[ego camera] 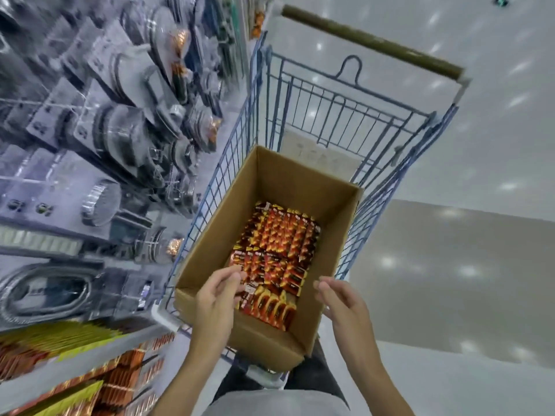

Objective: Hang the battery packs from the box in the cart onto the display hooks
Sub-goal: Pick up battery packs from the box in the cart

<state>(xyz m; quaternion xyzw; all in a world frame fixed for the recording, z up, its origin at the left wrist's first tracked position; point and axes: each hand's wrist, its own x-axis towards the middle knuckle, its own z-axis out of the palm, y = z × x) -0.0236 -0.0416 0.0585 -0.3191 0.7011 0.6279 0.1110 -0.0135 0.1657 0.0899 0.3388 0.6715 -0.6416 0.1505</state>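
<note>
**A:** What are the hands doing?

**B:** Both are over the near end of the cardboard box (270,340). The left hand (217,295) has curled fingers, with the thumb close to the fingertips just above the packs by the near-left wall. I cannot tell whether it has pinched one. The right hand (341,298) is loosely curled above the near-right corner and holds nothing.

**A:** And the battery packs?

**B:** The battery packs (277,250) lie in flat rows on the box floor. The box sits at the near end of the blue wire cart (330,115).

**A:** Which step, then?

**B:** Picking from the box, I'd judge. The next move calls for a firm pinch on one pack's card and a lift clear of the box wall. Then comes a turn left to the display rack (99,382), blurred here, to bring the pack's hanging hole onto a hook's tip.
</note>
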